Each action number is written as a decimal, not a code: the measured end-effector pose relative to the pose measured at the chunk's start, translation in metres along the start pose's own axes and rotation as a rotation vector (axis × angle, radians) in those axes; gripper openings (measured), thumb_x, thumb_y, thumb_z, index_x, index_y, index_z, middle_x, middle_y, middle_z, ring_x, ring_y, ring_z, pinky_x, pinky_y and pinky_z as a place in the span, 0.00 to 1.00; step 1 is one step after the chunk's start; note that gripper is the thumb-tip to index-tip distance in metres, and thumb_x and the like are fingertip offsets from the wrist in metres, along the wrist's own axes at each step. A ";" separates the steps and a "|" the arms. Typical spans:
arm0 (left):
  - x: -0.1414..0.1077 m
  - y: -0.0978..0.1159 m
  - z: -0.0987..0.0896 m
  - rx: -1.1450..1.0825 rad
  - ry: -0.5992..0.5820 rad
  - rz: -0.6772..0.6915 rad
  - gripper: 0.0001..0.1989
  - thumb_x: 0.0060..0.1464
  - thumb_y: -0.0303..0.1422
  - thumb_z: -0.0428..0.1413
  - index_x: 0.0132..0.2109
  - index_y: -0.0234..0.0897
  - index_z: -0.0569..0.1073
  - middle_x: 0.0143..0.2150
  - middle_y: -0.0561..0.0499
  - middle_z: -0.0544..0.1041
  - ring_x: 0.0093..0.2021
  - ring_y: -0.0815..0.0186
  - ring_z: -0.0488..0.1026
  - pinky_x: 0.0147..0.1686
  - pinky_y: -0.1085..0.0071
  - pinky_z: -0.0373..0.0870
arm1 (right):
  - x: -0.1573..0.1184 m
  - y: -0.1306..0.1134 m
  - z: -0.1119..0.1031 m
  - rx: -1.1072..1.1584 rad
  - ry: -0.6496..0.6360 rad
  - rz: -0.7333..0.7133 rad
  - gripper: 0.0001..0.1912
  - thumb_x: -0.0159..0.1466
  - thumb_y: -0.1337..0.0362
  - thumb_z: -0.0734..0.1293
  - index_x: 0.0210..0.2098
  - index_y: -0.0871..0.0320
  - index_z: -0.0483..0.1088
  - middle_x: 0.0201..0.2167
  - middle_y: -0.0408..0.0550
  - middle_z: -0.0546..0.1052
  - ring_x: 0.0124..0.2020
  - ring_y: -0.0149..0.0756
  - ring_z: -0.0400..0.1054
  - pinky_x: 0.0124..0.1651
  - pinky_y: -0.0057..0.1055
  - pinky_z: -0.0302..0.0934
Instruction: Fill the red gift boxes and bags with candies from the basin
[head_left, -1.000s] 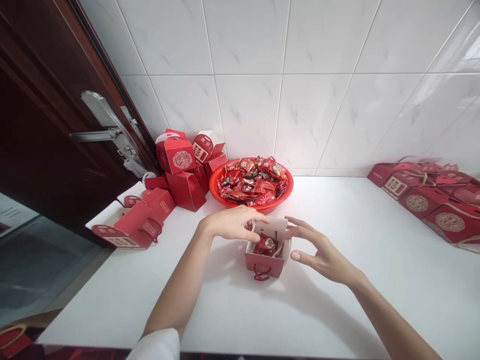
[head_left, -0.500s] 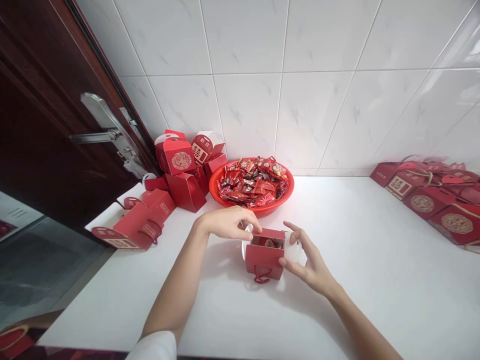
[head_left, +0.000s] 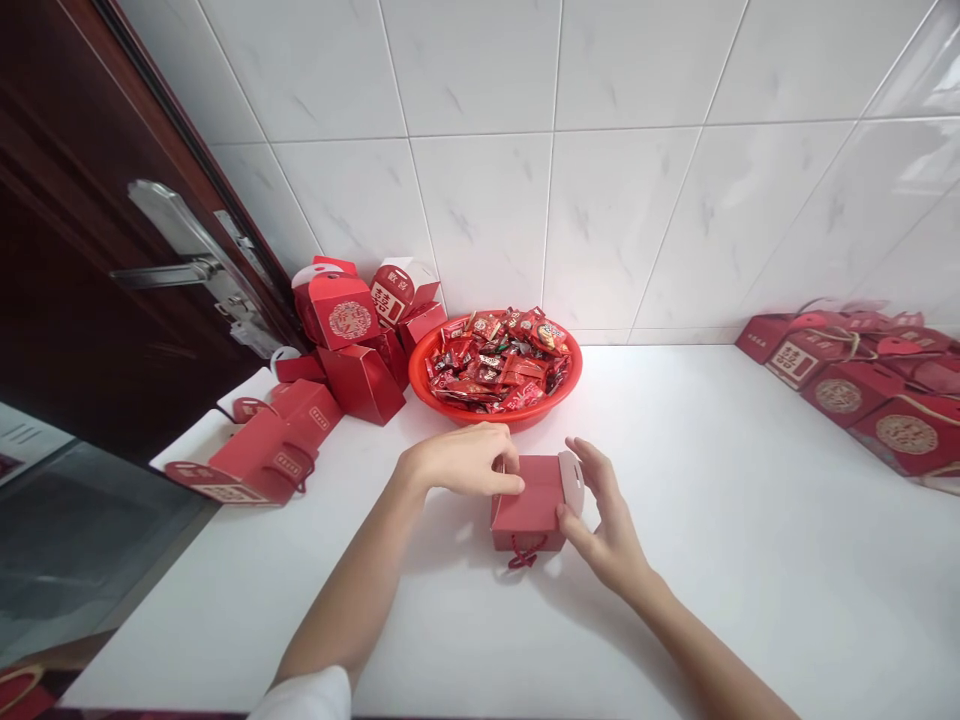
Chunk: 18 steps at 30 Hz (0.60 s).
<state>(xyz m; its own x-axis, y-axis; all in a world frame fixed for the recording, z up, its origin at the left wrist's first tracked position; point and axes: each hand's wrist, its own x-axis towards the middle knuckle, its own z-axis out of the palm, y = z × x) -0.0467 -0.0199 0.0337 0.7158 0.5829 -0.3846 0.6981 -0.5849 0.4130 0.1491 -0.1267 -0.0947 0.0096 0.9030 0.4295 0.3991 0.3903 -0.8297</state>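
A small red gift box (head_left: pixel 529 495) stands on the white table in front of me, its two top panels folded together. My left hand (head_left: pixel 469 462) reaches over from the left, fingers curled, with its thumb on the box's top near the left end. Around the right end is my right hand (head_left: pixel 604 515); its thumb presses the front corner and its fingers are behind the upright white side flap (head_left: pixel 573 482). A red twisted cord (head_left: pixel 525 552) hangs at the box's front. What lies inside the box is hidden, and so is the left side flap.
Behind my hands a red plastic basin (head_left: pixel 487 412) holds many wrapped sweets. Open red boxes (head_left: pixel 259 455) are piled at the left, near a dark door with a metal handle (head_left: pixel 165 274). Closed, corded boxes (head_left: pixel 847 395) stand in rows at the right, by the tiled wall.
The top panels have been folded inward, covering the opening where contents showed before. The right side flap has been raised from lying outward. Both hands stay at the box's ends.
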 end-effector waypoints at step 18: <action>-0.001 -0.003 -0.001 -0.109 -0.077 0.118 0.29 0.47 0.48 0.66 0.52 0.41 0.70 0.47 0.50 0.76 0.48 0.58 0.73 0.42 0.70 0.66 | -0.005 0.011 0.003 -0.138 -0.159 -0.083 0.25 0.74 0.52 0.58 0.68 0.44 0.61 0.73 0.50 0.55 0.73 0.51 0.50 0.70 0.55 0.55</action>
<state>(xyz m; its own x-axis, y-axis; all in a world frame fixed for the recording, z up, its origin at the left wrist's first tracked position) -0.0493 -0.0179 0.0333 0.7947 0.4666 -0.3883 0.6063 -0.5797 0.5443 0.1511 -0.1264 -0.1068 -0.1687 0.8902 0.4232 0.5142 0.4458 -0.7327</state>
